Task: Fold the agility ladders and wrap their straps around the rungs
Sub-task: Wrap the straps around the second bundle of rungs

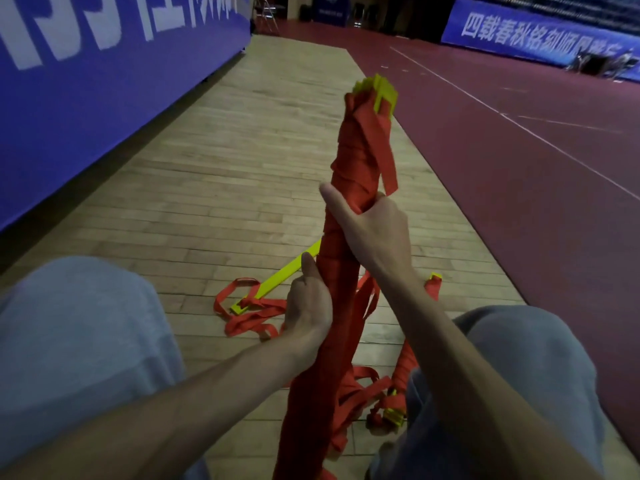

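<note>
A bundle of yellow rungs wrapped in red strap (360, 150) stands nearly upright between my knees, its yellow ends (379, 90) poking out at the top. My right hand (372, 226) grips the bundle at mid height, thumb stretched across it. Lower down, my left hand (310, 303) holds the same bundle from the left. A loose strap end (389, 168) hangs off the upper right side. On the floor behind lies a single yellow rung (277, 278) with tangled red strap (249, 317). Another wrapped bundle (403, 372) lies by my right knee.
I sit on a wooden floor strip (242, 150) with my knees in blue trousers (69, 341) on either side. A blue banner wall (86, 81) runs along the left. Dark red court flooring (519, 168) lies to the right.
</note>
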Action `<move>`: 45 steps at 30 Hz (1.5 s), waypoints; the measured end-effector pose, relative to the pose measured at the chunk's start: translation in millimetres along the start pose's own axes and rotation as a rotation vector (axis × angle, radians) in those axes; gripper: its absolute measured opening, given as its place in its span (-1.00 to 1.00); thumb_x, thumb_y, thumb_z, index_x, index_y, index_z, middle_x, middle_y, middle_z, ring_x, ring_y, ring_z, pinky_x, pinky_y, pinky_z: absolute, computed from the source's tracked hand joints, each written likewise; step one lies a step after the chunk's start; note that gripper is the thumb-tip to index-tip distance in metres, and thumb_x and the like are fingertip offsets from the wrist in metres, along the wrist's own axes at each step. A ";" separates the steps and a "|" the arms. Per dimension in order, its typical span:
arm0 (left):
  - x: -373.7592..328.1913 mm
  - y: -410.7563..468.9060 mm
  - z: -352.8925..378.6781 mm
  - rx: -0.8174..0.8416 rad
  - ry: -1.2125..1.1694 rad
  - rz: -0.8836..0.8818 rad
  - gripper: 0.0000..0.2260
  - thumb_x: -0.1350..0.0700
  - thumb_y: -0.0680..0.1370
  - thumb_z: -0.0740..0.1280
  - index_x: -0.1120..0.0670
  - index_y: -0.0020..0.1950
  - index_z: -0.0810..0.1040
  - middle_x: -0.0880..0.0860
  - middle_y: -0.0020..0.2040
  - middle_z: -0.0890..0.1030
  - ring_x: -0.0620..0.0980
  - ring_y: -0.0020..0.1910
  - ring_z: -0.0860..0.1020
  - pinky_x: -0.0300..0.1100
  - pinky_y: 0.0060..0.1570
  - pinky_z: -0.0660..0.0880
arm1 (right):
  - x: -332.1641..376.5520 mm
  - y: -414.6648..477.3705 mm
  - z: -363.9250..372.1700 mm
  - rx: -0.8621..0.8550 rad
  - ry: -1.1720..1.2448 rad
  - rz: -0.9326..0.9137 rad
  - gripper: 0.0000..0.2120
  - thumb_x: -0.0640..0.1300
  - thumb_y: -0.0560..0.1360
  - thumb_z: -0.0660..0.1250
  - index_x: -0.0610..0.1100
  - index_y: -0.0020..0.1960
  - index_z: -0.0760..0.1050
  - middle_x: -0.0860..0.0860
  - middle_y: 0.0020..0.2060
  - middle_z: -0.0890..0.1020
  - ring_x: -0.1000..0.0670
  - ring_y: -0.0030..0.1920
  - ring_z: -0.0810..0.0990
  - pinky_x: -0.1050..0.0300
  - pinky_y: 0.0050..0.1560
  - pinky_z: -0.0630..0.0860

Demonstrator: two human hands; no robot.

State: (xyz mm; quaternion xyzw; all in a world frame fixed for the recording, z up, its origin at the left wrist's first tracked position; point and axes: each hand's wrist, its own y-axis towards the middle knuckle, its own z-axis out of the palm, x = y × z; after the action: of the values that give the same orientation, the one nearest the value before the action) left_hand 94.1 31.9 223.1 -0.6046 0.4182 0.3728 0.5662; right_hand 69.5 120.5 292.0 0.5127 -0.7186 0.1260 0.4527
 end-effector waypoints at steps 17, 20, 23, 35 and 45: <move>-37.2 -10.1 -27.0 0.835 -0.409 -0.148 -0.63 -0.08 0.44 0.05 0.18 -0.29 0.45 0.09 -0.51 0.45 0.04 -0.60 0.40 -0.25 -0.48 0.37 | 5.3 -1.1 -11.8 0.362 0.583 -0.049 -0.61 0.11 0.47 0.41 -0.24 -0.01 0.54 -0.22 -0.16 0.69 -0.05 -0.22 0.67 0.02 -0.14 0.62; -39.7 -10.0 -28.1 0.758 -0.350 -0.167 -0.62 -0.09 0.48 0.07 0.19 -0.23 0.48 0.12 -0.48 0.50 0.06 -0.57 0.47 -0.23 -0.45 0.44 | 7.0 0.7 -12.5 0.360 0.660 0.077 -0.67 0.06 0.39 0.49 -0.19 -0.07 0.56 -0.15 -0.25 0.66 -0.06 -0.27 0.63 0.01 -0.18 0.61; -44.4 -10.8 -21.8 0.590 -0.289 -0.130 -0.54 -0.04 0.61 0.05 0.21 -0.25 0.55 0.16 -0.45 0.56 0.07 -0.55 0.53 -0.22 -0.51 0.52 | 9.0 5.6 -15.4 0.271 0.723 0.182 -0.70 -0.03 0.40 0.54 -0.21 -0.04 0.55 -0.08 -0.32 0.61 -0.02 -0.35 0.60 0.09 -0.31 0.58; -27.7 0.3 -10.1 0.553 -0.319 -0.161 -0.61 -0.04 0.56 0.09 0.14 -0.34 0.49 0.12 -0.46 0.46 0.05 -0.52 0.41 -0.22 -0.47 0.34 | 7.3 5.9 -10.8 -0.036 0.097 -0.082 -0.53 0.33 0.35 0.45 -0.09 -0.12 0.53 0.13 -0.33 0.59 0.23 -0.34 0.56 0.42 -0.38 0.36; -21.4 8.1 -28.0 1.056 -0.416 -0.208 -0.58 -0.11 0.39 0.04 0.13 -0.27 0.57 0.06 -0.45 0.46 0.00 -0.50 0.44 -0.19 -0.28 0.45 | 0.0 2.4 -11.7 0.417 0.584 -0.032 -0.70 0.07 0.51 0.41 -0.14 0.05 0.51 -0.09 -0.19 0.67 -0.14 -0.15 0.70 -0.04 -0.06 0.64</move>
State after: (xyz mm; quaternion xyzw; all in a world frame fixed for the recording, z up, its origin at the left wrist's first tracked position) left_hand 78.0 5.7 242.1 -0.1921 0.3659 0.1669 0.8952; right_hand 73.6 129.0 299.2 0.5476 -0.5096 0.4041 0.5265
